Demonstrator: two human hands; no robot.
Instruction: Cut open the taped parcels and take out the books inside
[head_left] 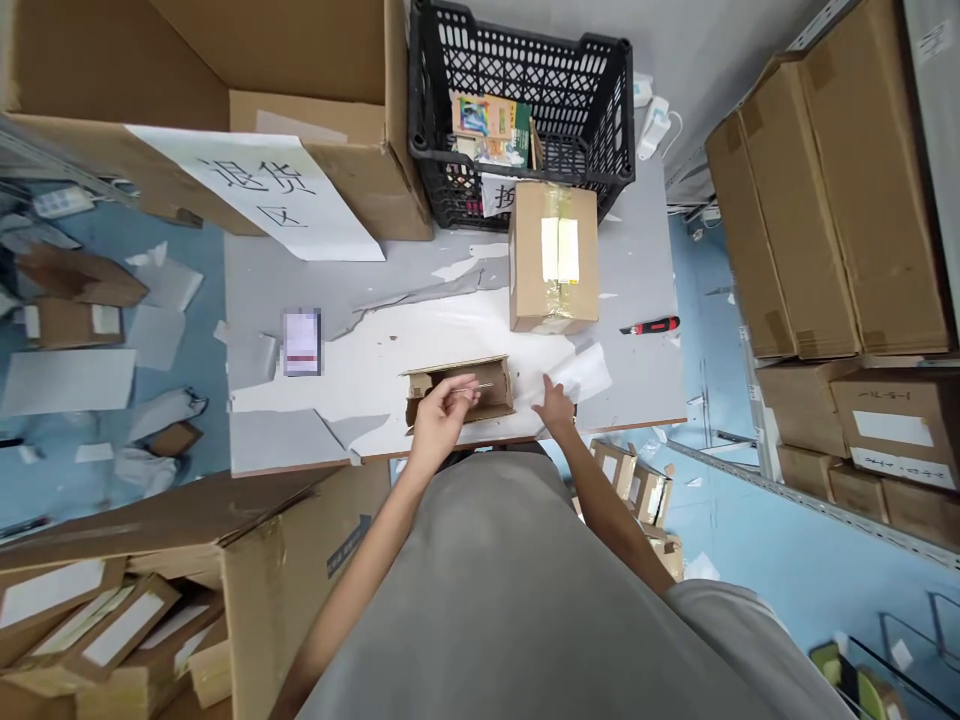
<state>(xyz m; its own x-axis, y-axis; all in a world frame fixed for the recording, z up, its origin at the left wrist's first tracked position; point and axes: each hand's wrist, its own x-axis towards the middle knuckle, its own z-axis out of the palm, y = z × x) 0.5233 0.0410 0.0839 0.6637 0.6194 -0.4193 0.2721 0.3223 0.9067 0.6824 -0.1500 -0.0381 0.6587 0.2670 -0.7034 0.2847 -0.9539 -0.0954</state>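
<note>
An open, narrow cardboard box (495, 392) lies near the front edge of the table. Over its left part is my left hand (444, 412), with thumb and fingers pinched on a thin, clear-looking strip whose kind is too small to make out. Inside the box, its left end shows a folded cardboard flap. My right hand (556, 408) rests to the right of the box, fingers spread and holding nothing, beside a crumpled white sheet (589, 373) on the table.
A taped carton (555, 258) stands behind the box, before a black plastic crate (525, 100). A red-and-black box cutter (651, 326) lies at right; a phone-like object (302, 342), blurred, at left. A large carton (409, 190) fills the back left. Shelved cartons (795, 210) line the right.
</note>
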